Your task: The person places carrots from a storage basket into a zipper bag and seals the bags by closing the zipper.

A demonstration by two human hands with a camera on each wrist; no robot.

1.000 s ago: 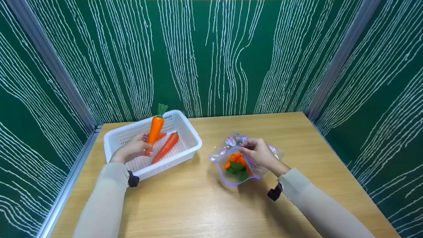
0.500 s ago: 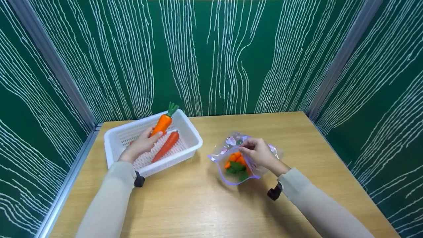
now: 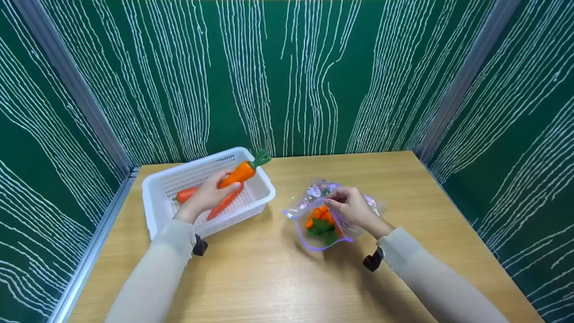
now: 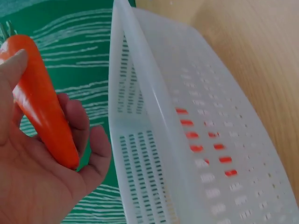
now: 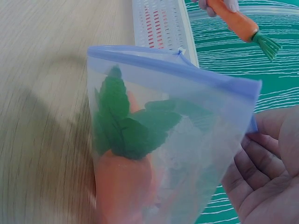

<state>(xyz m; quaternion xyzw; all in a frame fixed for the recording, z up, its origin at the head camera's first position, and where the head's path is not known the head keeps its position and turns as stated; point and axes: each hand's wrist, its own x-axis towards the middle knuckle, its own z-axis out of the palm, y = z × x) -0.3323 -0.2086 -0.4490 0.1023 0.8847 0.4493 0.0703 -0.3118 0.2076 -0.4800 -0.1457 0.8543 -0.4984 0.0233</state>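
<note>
My left hand (image 3: 207,194) grips an orange carrot (image 3: 240,173) with a green top, held above the white basket (image 3: 264,197). In the left wrist view the thumb lies along the carrot (image 4: 43,100) and the fingers curl under its narrow end. Two redder carrots lie in the basket: one carrot (image 3: 187,194) at the left, another carrot (image 3: 220,208) partly behind my hand. At the right, my right hand (image 3: 354,208) pinches the purple-edged rim of a clear zip bag (image 3: 309,244). Inside the bag are orange carrots (image 5: 124,182) with green leaves (image 5: 126,123), seen through the plastic.
Both basket and bag stand on a wooden table (image 3: 278,287). Green panels (image 3: 287,80) with white wavy lines rise behind and at both sides, joined by grey metal posts (image 3: 466,72). Table surface lies between basket and bag.
My left hand has moved right and lifted the carrot toward the basket's right end, tilting its top rightward. The carrot at the basket's left has come into sight. The right hand stays on the bag.
</note>
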